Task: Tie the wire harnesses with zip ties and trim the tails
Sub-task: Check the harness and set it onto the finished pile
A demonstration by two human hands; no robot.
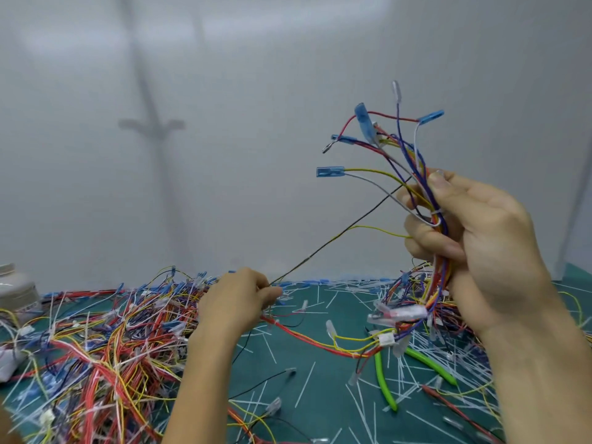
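On the green table (282,347) strewn with wires, the right hand (480,238) grips the wire bundle (427,187) upright. The left hand (240,299), lower left, pinches a dark strand (336,238) slanting up to it.

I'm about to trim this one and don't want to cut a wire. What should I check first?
1. Right hand grips the harness: ok.
2. Left hand pinches the dark strand, taut: ok.
3. White tie around the harness, fully cinched: cannot tell.
4. Strand is a tie tail, not a wire: cannot tell.
5. Green-handled cutters in hand: not ok, lying on the mat.
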